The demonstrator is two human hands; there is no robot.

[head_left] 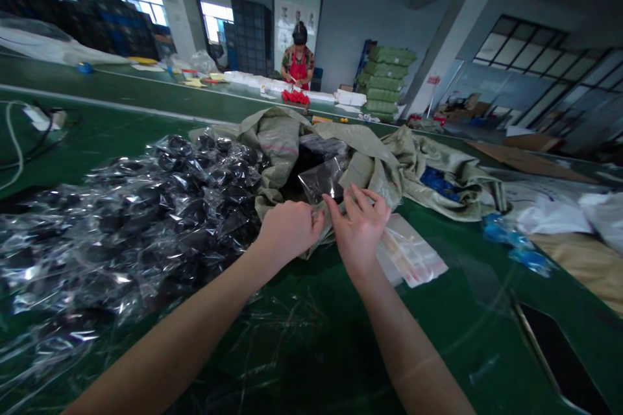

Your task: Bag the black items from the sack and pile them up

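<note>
A clear plastic bag (318, 179) stands up just beyond my hands, with something dark showing through it. My right hand (361, 224) has its thumb and forefinger at the bag's near edge, pinching it, while its other fingers are bent loosely. Close by on the left, my left hand (289, 228) is curled into a fist with the thumb toward the right hand; what it grips is hidden. Behind both hands lies an open grey-green woven sack (280, 136), dark inside. A flat stack of clear bags (413, 253) rests under the right wrist.
A large heap of plastic-wrapped black items (146, 220) covers the left of the green table (311, 350). At the right lie a phone (559, 353), blue plastic (518, 243) and another woven sack (438, 168). A person in a red apron (300, 70) works across the table.
</note>
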